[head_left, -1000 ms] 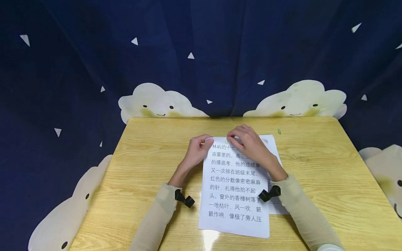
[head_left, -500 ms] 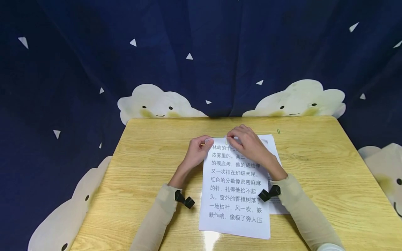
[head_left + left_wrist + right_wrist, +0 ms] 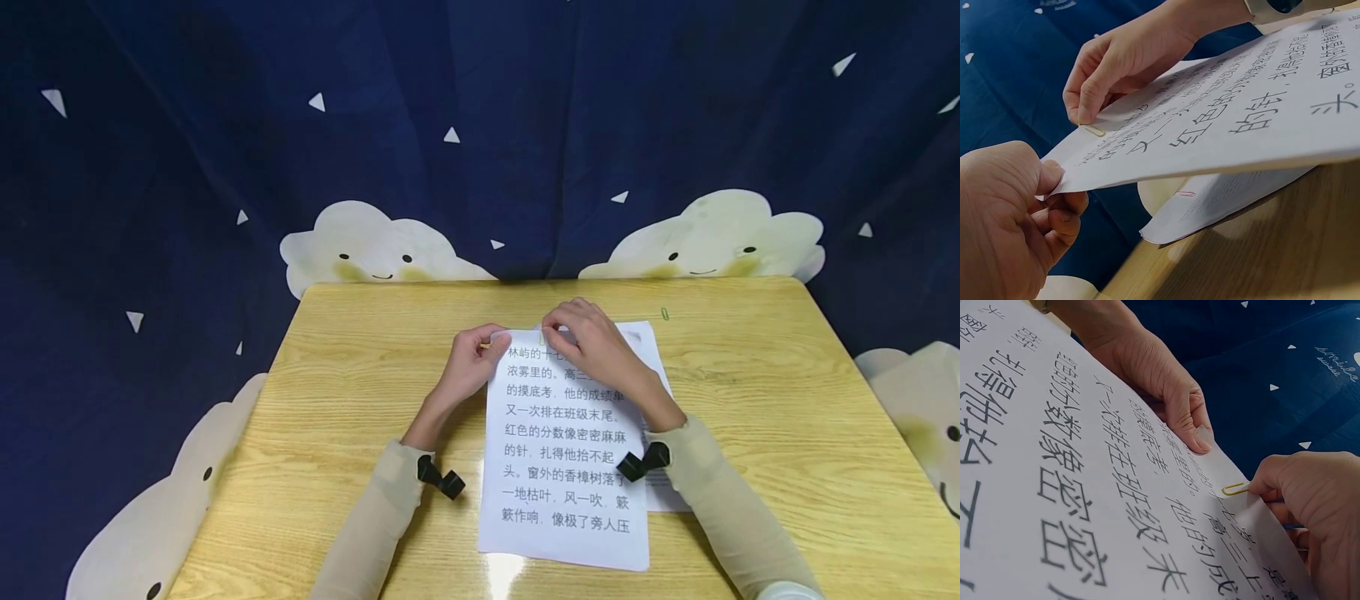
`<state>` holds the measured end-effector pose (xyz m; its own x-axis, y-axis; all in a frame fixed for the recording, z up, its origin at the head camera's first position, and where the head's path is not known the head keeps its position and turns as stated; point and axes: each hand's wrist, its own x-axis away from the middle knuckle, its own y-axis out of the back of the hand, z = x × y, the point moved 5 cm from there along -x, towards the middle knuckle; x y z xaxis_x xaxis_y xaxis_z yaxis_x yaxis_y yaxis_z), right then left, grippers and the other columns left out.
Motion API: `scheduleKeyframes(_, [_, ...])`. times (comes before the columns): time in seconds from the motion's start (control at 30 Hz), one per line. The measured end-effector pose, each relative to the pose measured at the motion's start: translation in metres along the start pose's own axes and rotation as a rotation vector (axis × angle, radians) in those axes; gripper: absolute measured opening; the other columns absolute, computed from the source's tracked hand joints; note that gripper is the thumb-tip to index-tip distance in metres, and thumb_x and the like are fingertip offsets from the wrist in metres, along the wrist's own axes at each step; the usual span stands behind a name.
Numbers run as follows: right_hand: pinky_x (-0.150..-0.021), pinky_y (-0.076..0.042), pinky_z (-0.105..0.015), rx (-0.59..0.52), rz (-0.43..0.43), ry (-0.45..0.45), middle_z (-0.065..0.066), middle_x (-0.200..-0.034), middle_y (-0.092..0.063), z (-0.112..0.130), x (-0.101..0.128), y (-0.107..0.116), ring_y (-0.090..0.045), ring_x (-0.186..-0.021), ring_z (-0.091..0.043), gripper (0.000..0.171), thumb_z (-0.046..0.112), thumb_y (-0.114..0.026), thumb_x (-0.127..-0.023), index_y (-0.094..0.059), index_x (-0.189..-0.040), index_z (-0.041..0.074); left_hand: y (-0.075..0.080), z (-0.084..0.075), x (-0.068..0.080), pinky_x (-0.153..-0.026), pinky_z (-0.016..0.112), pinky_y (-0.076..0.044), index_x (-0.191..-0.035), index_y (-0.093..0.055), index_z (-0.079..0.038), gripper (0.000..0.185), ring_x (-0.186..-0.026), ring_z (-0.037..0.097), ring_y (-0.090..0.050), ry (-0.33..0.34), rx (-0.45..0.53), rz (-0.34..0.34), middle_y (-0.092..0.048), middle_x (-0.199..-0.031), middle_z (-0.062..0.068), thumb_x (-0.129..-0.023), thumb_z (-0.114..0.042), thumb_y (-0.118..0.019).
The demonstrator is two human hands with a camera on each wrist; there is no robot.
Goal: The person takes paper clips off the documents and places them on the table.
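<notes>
A stack of printed paper sheets is held up off the table, tilted. My left hand pinches its top left corner, thumb on the printed face and fingers beneath, as the left wrist view shows. At the top edge, right of that corner, a yellow paper clip sits over the paper's edge. My right hand pinches this clip with thumb and fingers; the clip's outer end lies hidden under them. Below the held sheets, a second set of papers with a pink paper clip lies on the table.
A green paper clip lies on the wooden table near its back edge, right of the papers. Behind the table hangs a dark blue curtain with cloud shapes. A white rounded object shows at the bottom right.
The held sheets have shifted very slightly to the right at their lower end. Both hands keep their places and their hold.
</notes>
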<state>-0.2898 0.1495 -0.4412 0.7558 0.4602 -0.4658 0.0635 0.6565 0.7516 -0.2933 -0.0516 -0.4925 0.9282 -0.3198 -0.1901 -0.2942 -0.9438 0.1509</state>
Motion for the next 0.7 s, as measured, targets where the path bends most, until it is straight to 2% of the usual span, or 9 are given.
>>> scheduleKeyframes(0.7, [-0.089, -0.049, -0.041, -0.034, -0.036, 0.027, 0.0, -0.097, -0.072, 0.0008, -0.0001, 0.0032, -0.059, -0.095, -0.019, 0.011, 0.013, -0.066, -0.101, -0.075, -0.098, 0.009, 0.0004, 0.0003, 0.0004, -0.053, 0.028, -0.057, -0.114, -0.075, 0.003, 0.022, -0.06, 0.017, -0.071, -0.02, -0.013, -0.006, -0.074, -0.095, 0.02, -0.107, -0.011, -0.06])
